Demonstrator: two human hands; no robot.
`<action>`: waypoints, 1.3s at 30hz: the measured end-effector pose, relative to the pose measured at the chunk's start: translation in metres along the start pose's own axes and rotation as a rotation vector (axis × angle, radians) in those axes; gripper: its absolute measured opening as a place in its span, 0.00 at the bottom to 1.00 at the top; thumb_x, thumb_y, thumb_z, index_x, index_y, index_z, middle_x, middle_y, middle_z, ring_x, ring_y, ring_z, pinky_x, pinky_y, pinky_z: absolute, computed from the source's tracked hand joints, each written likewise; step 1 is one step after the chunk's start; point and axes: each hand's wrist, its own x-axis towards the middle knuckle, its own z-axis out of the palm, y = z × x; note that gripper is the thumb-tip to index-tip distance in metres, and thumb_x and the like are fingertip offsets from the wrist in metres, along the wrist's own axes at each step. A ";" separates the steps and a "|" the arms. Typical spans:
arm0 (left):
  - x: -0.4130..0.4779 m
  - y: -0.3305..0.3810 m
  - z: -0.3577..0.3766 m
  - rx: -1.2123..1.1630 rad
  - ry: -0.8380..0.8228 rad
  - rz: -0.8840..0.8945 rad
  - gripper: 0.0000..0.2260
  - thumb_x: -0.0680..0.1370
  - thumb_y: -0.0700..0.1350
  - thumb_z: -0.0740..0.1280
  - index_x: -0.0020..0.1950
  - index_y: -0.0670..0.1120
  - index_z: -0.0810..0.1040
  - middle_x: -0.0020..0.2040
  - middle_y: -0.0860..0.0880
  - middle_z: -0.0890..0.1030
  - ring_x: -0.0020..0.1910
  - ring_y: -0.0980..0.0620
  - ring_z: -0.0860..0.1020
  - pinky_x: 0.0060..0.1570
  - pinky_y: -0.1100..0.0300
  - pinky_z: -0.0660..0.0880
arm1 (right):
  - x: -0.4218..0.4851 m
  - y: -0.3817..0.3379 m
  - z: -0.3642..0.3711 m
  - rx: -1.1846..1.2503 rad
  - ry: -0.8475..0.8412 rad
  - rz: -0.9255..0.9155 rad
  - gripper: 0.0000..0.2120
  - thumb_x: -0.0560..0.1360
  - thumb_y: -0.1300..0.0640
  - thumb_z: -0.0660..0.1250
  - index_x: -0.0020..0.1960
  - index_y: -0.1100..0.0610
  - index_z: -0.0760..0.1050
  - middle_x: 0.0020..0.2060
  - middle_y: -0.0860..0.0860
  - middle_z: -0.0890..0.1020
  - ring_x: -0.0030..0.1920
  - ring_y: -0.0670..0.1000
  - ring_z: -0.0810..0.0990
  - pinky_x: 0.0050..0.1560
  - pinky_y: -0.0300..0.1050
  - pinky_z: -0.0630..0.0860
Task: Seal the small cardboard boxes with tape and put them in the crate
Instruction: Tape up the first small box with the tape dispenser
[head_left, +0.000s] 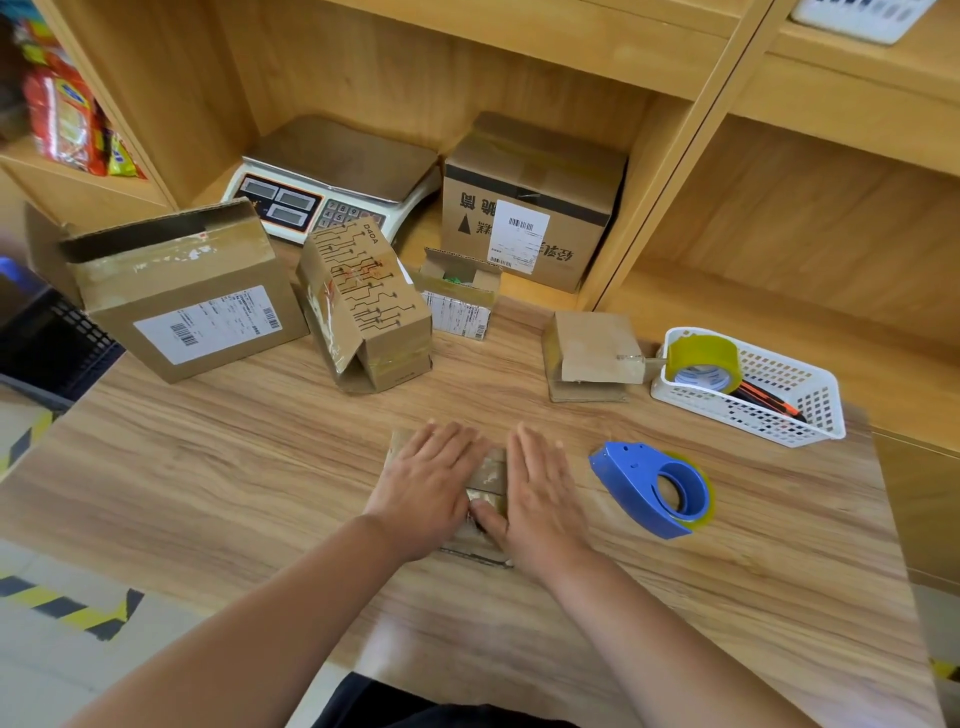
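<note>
A small flat cardboard box (489, 475) lies near the middle of the wooden table (260, 467), mostly hidden under my hands. My left hand (426, 486) presses flat on its left half, fingers straight. My right hand (537, 493) presses flat on its right half, thumb along the taped seam. A blue tape dispenser (654, 488) lies on the table just right of my right hand. Another small box (595, 353) sits further back to the right. A dark plastic crate (47, 338) shows at the left edge, beside the table.
Behind stand a large labelled box (182, 301), a tall printed box (363, 306), a small open box (460, 293) and a scale (332, 176). Another labelled box (530, 208) sits in the shelf. A white basket (769, 410) holds a tape roll (704, 361).
</note>
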 end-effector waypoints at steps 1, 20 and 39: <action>0.001 -0.001 0.002 -0.013 -0.009 0.023 0.25 0.74 0.50 0.54 0.70 0.46 0.72 0.65 0.48 0.76 0.66 0.48 0.73 0.71 0.52 0.59 | 0.002 -0.002 0.002 0.016 0.022 -0.052 0.44 0.76 0.33 0.32 0.75 0.65 0.55 0.74 0.60 0.60 0.76 0.57 0.56 0.74 0.50 0.42; -0.001 -0.019 -0.004 -0.122 -0.084 -0.226 0.44 0.69 0.73 0.44 0.72 0.42 0.65 0.65 0.47 0.71 0.67 0.47 0.67 0.70 0.54 0.62 | 0.007 0.016 -0.003 0.102 -0.113 0.115 0.60 0.57 0.18 0.33 0.75 0.58 0.49 0.68 0.53 0.62 0.71 0.53 0.57 0.76 0.50 0.47; 0.011 -0.021 0.000 -0.434 -0.099 -0.371 0.21 0.81 0.55 0.58 0.70 0.46 0.66 0.64 0.47 0.68 0.63 0.47 0.62 0.64 0.58 0.60 | 0.019 0.011 0.015 0.979 0.046 0.364 0.17 0.77 0.58 0.66 0.65 0.57 0.70 0.61 0.49 0.70 0.61 0.48 0.70 0.59 0.40 0.67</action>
